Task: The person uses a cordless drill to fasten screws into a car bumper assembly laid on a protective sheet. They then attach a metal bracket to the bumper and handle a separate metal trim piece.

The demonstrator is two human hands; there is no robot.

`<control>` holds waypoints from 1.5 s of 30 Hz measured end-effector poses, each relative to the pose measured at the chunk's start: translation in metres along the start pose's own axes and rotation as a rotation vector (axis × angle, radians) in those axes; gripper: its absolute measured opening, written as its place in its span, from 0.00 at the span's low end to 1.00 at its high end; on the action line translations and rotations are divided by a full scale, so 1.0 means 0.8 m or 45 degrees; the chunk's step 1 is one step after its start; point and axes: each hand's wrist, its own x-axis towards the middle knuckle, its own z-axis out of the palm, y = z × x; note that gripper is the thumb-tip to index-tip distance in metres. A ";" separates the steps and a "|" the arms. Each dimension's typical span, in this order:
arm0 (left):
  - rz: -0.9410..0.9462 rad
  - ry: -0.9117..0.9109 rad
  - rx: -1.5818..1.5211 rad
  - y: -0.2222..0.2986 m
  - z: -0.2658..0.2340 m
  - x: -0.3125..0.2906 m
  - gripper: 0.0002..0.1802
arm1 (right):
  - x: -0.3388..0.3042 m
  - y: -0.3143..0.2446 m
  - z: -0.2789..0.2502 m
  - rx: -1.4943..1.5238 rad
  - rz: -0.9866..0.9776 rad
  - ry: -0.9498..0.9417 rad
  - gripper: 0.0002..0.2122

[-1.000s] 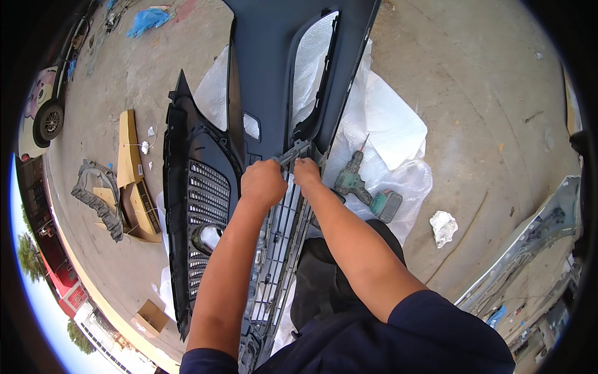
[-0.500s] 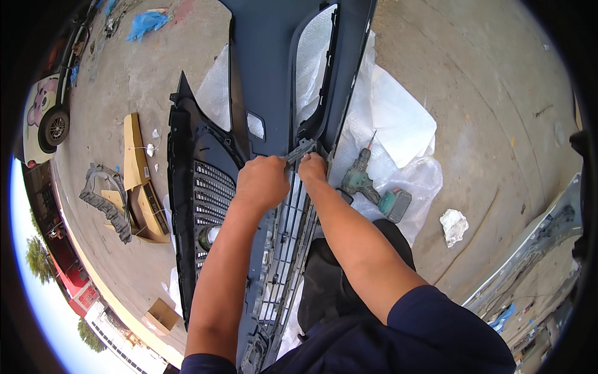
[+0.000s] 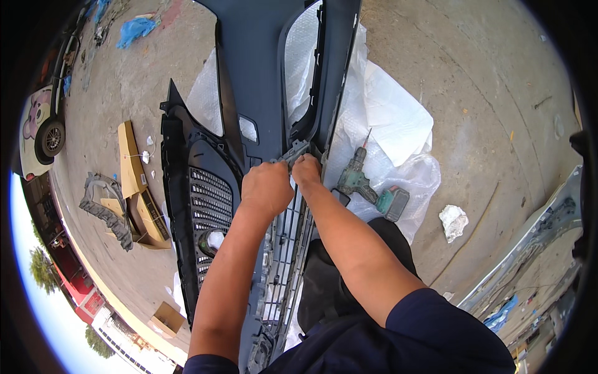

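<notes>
A dark grey car bumper (image 3: pixel 250 75) lies lengthwise in front of me, with a black slatted grille (image 3: pixel 210 193) on its left part. Along its middle runs a long lower grille (image 3: pixel 284 249) of thin bars. My left hand (image 3: pixel 268 188) is closed around a grey plastic bracket (image 3: pixel 294 151) at the far end of the lower grille. Just to its right, my right hand (image 3: pixel 306 171) has its fingers curled down on the same bracket. My fingertips and the bracket's lower part are mostly hidden behind the hands.
A green cordless drill (image 3: pixel 356 177) lies right of the bumper on clear plastic wrap (image 3: pixel 417 177). White foam sheet (image 3: pixel 398 112) spreads beyond it. Left are an opened cardboard box (image 3: pixel 132 162) and a dark wheel-arch liner (image 3: pixel 103 206). A crumpled white lump (image 3: pixel 453 223) sits at right.
The view has turned slightly, so the bumper's far end and the floor items sit further left. Both hands keep their hold on the bracket, nearly in the same place.
</notes>
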 end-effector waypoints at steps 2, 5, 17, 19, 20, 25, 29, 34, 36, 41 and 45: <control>0.020 -0.028 0.012 0.000 0.003 0.003 0.12 | 0.004 0.005 0.003 -0.002 0.004 -0.011 0.15; -0.034 -0.070 -0.011 0.001 0.007 0.003 0.13 | -0.003 -0.001 0.000 -0.001 0.022 -0.038 0.16; -0.164 -0.069 -0.193 0.023 0.023 -0.007 0.18 | 0.066 0.083 0.083 0.451 0.027 0.179 0.11; -0.157 -0.077 -0.152 0.033 0.027 -0.007 0.18 | 0.091 0.109 0.102 0.856 0.204 0.135 0.11; -0.182 -0.076 -0.147 0.031 0.028 -0.011 0.18 | 0.084 0.101 0.098 0.998 0.325 0.054 0.10; -0.184 -0.041 -0.099 0.026 0.033 -0.011 0.16 | 0.048 0.068 0.056 1.021 0.306 -0.176 0.11; -0.213 -0.077 -0.097 0.022 0.024 -0.009 0.16 | -0.043 -0.013 -0.013 0.627 0.130 -0.152 0.11; -0.226 -0.154 -0.080 0.039 -0.005 0.008 0.17 | -0.091 -0.061 -0.074 1.936 0.703 -0.529 0.07; -0.243 -0.169 -0.079 0.039 -0.010 0.009 0.18 | -0.102 -0.082 -0.082 1.792 0.704 -0.596 0.08; -0.231 -0.237 -0.059 0.031 -0.012 0.019 0.19 | -0.078 -0.091 -0.073 1.525 0.704 -0.601 0.11; -0.255 -0.232 -0.088 0.026 -0.005 0.020 0.18 | -0.063 -0.098 -0.061 1.289 0.788 -0.459 0.11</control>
